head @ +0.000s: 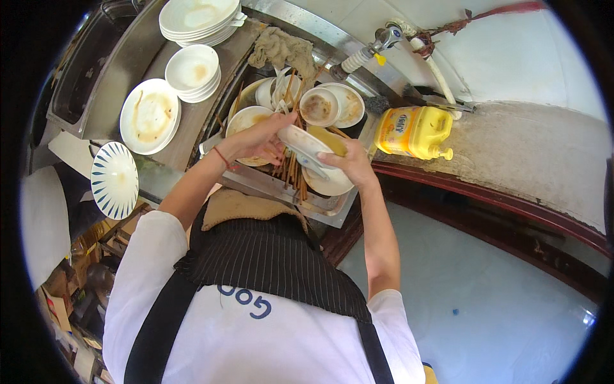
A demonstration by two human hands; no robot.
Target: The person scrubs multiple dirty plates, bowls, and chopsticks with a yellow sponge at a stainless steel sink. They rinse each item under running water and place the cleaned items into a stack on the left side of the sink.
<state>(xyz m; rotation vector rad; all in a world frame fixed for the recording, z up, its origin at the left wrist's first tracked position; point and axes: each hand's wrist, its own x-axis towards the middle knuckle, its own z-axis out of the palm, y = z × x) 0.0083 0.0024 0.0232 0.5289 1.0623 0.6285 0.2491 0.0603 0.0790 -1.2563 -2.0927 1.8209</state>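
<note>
A tilted white dish (302, 140) is held between my two hands over a sink (331, 207) crowded with soiled tableware. My left hand (254, 140) grips its left end, with the thumb along the rim. At the opposite end, my right hand (352, 161) has its thumb on the dish, and a yellow sponge or pad (328, 139) lies against the dish by its fingers. A white spoon (312, 167) with a blue mark shows just under the dish. Many wooden chopsticks (292, 173) lie below, between a stained bowl (249, 120) and a white plate (331, 182).
Stacked plates (199, 14), small bowls (192, 69) and an oval plate (149, 115) stand on the left counter. A blue-striped plate (115, 180) sits near its edge. A rag (283, 48) hangs behind the sink, near a tap (383, 41). A yellow detergent jug (407, 132) lies right.
</note>
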